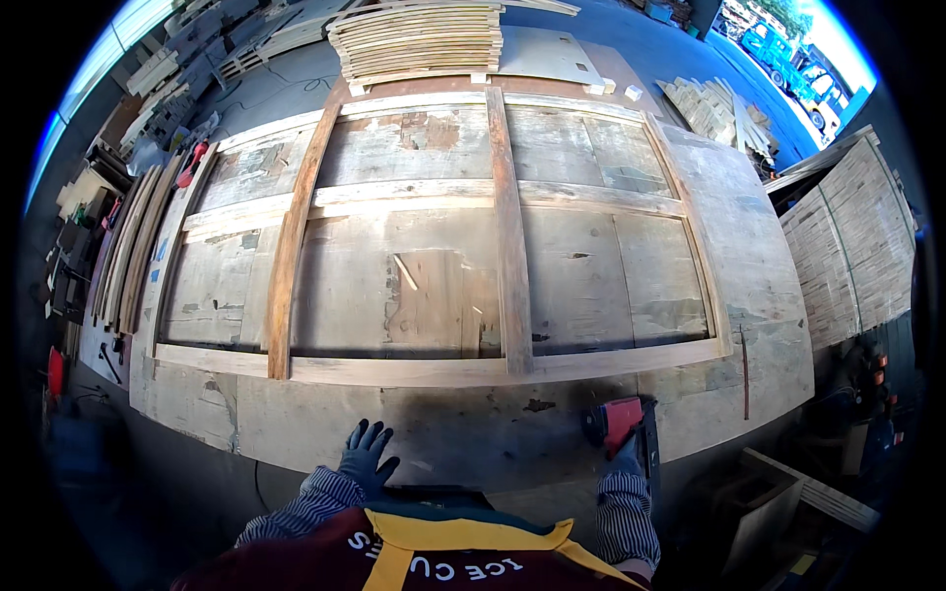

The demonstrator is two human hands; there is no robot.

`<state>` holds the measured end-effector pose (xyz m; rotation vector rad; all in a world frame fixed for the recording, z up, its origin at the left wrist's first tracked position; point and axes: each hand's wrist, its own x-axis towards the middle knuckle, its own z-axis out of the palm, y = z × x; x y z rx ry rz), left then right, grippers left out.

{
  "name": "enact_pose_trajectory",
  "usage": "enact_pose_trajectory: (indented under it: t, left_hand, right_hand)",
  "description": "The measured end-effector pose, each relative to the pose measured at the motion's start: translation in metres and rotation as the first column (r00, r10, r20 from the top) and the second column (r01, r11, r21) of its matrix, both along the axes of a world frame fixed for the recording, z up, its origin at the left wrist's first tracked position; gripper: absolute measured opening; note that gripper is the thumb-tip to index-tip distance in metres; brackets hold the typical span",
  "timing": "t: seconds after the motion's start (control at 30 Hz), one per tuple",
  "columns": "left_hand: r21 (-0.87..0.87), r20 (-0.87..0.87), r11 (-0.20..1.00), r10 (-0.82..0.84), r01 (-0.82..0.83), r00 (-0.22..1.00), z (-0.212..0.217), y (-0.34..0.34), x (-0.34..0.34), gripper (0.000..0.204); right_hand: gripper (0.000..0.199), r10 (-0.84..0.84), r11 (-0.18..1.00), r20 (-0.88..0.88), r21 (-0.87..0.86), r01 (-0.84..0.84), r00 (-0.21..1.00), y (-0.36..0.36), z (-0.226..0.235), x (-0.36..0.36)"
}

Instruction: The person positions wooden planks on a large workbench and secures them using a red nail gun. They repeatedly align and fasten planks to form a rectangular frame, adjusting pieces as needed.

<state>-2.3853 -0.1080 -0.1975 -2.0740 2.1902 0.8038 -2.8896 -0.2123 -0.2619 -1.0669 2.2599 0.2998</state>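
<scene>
Within right grip [627,455]: red nail gun [621,422]

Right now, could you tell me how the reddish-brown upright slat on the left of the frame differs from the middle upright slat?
The reddish-brown slat is darker and warmer in colour, while the middle slat is paler and greyer. In this view the reddish-brown slat leans and runs up past the top rail toward the stack of boards; the middle slat stands nearly straight and stops at the top rail. Both lie across the frame's long rails on the worktable.
</scene>
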Motion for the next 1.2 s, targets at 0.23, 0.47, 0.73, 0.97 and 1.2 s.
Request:
enact_pose_trajectory:
  t: [0.23, 0.47, 0.73, 0.97, 1.2]
  left_hand:
    - [-0.041, 0.011, 0.999, -0.019, 0.019, 1.000, -0.011, -0.048, -0.029, 0.062]
    - [-0.130, -0.115, 0.982, -0.152, 0.137, 0.982, -0.050, -0.103, -0.077, 0.063]
    - [-0.082, -0.362, 0.981, 0.135, -0.176, 0.922, -0.077, -0.238, -0.130, 0.057]
    - [0.271, -0.331, 0.860, 0.505, -0.432, 0.797, -0.100, -0.318, -0.191, 0.055]
    - [0.322, -0.378, 0.836, 0.544, -0.445, 0.749, -0.103, -0.320, -0.204, 0.048]
  right_hand:
    - [0.095, 0.024, 0.992, 0.015, -0.126, -0.022, 1.000, 0.013, -0.045, -0.014]
    - [0.096, 0.047, 0.987, -0.055, -0.150, -0.055, 0.997, 0.033, -0.035, -0.013]
    - [0.072, 0.279, 0.595, -0.163, -0.745, -0.303, 0.946, -0.001, -0.033, 0.014]
    - [0.074, 0.688, 0.419, -0.158, -0.711, -0.565, 0.708, -0.076, -0.035, 0.087]
    - [0.076, 0.720, 0.450, -0.119, -0.669, -0.591, 0.683, -0.107, -0.041, 0.088]
